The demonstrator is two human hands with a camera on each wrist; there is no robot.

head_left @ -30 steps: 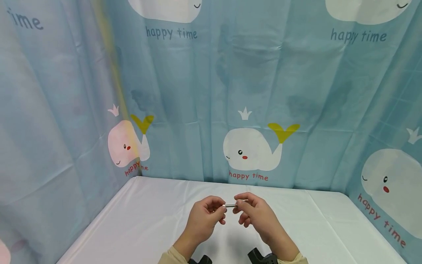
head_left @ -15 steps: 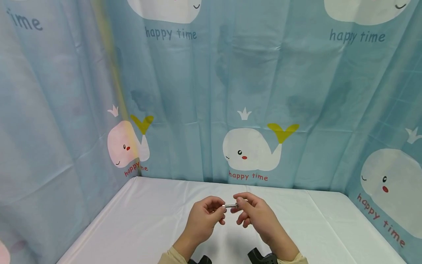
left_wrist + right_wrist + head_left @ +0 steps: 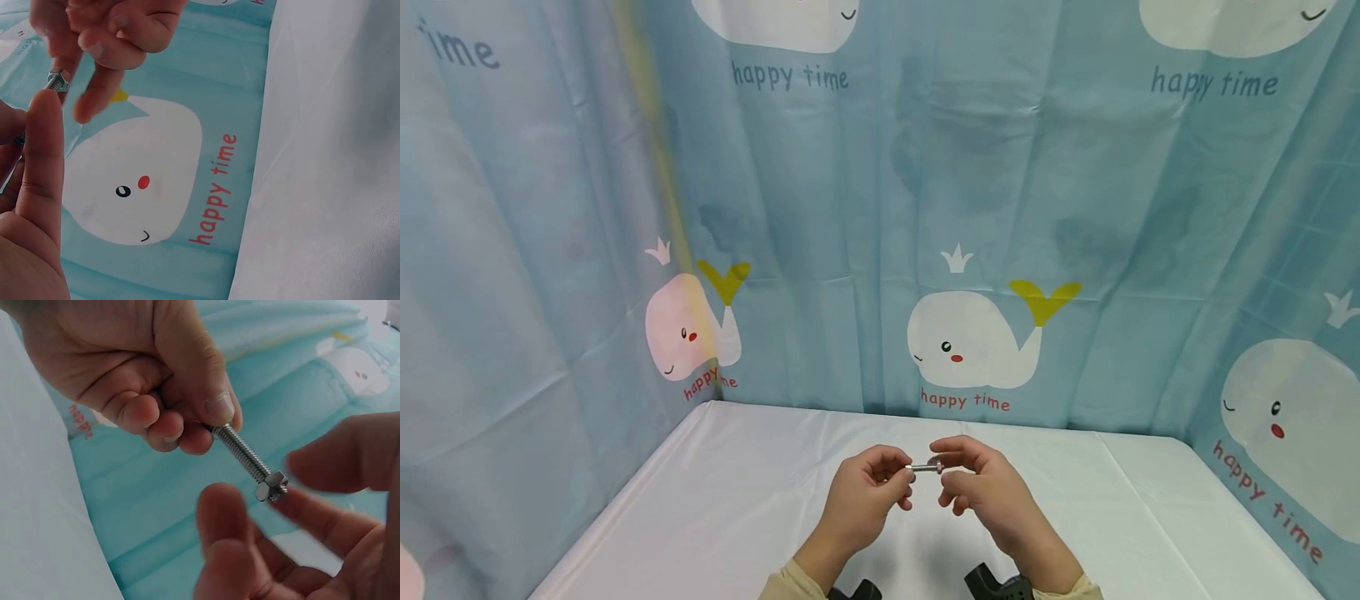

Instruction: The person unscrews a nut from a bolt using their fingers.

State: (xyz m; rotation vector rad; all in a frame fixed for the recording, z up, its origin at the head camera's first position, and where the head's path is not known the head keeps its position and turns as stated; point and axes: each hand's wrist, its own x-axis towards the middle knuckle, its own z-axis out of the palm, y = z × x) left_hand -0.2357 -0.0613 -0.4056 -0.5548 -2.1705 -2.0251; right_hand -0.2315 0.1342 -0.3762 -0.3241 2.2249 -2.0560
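Note:
Between the thumb and index finger of my left hand [image 3: 861, 502] a silver threaded bolt [image 3: 242, 452] is pinched close to one end. Its shaft points toward my right hand [image 3: 992, 493], and a hex nut [image 3: 273, 487] sits near the far tip. In the right wrist view the right thumb and fingers are spread loosely around that nut, blurred, with a gap on the thumb side. The left wrist view shows the nut just past the left fingertip, with a right finger behind it. Left fingers mostly hide the bolt's held end.
Both hands are raised over a table with a white cloth [image 3: 737, 492]. Behind and at the sides hangs a blue curtain [image 3: 820, 333] printed with whales. Black wrist devices [image 3: 997, 583] show below each hand, by the beige sleeves [image 3: 793, 581].
The right thumb and index finger, earlier together over the nut end, have parted; the thumb is lower and the nut shows. The left hand and bolt stay nearly still.

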